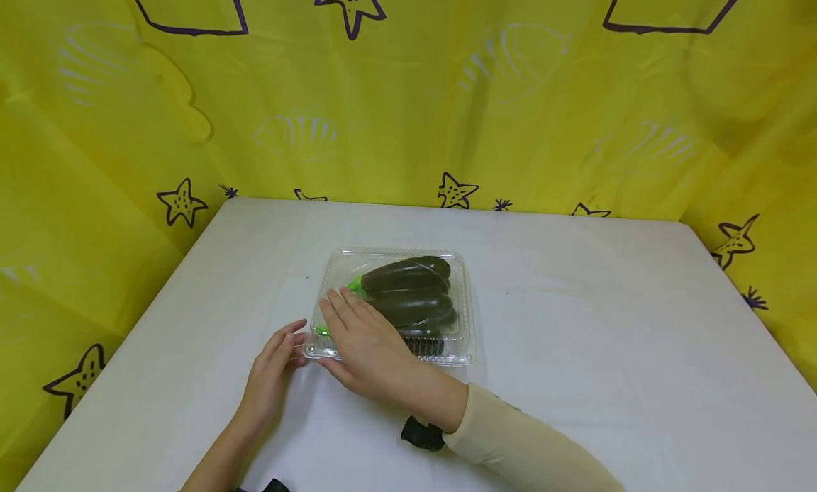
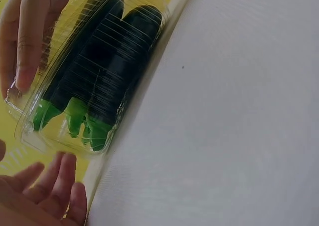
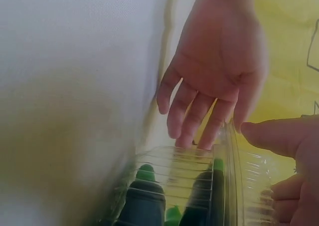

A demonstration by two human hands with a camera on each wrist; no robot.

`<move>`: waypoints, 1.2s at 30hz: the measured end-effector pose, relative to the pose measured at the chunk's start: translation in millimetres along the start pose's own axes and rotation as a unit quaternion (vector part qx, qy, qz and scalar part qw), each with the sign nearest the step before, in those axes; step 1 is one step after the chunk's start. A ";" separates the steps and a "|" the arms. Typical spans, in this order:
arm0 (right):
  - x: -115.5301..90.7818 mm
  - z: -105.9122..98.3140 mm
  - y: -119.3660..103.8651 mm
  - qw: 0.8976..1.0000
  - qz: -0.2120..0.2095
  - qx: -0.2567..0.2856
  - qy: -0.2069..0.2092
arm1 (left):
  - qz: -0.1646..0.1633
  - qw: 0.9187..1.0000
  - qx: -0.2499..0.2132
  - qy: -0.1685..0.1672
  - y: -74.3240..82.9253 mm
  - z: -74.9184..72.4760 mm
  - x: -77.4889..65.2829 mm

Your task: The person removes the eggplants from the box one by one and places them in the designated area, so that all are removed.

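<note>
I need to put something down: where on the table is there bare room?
The widest bare patch lies between the clear container, the beige sleeve and the right edge of the table. Another runs behind the container to the yellow curtain. Left of the left hand is bare too. The container's near-left corner is crowded: the right hand is there as well.

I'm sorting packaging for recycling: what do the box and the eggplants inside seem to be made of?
The box looks like thin, glossy clear plastic: its contents show through its ribbed walls. The eggplants have smooth, dark, shiny skins and bright green tops; whether real produce or plastic replicas, I can't tell.
</note>
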State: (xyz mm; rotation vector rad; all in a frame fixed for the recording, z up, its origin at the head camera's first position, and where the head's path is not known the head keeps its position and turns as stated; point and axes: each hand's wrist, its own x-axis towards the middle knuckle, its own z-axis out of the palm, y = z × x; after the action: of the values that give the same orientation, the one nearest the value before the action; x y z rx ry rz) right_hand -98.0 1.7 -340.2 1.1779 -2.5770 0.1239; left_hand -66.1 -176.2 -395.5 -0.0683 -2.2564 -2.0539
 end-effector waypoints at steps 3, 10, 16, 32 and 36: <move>2.1 3.5 -1.7 1.000 0.001 -0.011 0.012 | -0.048 0.997 -0.054 -0.006 0.0 1.8 0.4; 4.3 9.1 -4.5 0.999 0.012 -0.024 0.026 | -0.101 0.989 -0.105 -0.004 -0.9 1.2 0.9; 6.0 11.8 -8.0 0.999 0.025 -0.011 0.042 | -0.111 0.978 -0.167 -0.063 -3.8 -12.5 0.9; 6.4 13.9 -9.5 0.997 0.044 0.001 0.059 | -0.101 0.957 -0.225 -0.155 -11.7 -23.6 6.0; 6.9 14.9 -10.2 0.997 0.046 -0.004 0.063 | -0.099 0.957 -0.219 -0.163 -12.1 -24.4 6.3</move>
State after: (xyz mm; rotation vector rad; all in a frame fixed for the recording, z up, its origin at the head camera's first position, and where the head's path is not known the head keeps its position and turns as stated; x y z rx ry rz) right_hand -98.1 -13.0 -352.7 1.0146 -2.5185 0.2007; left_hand -72.6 -201.8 -404.6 -0.2346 -1.9814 -2.8040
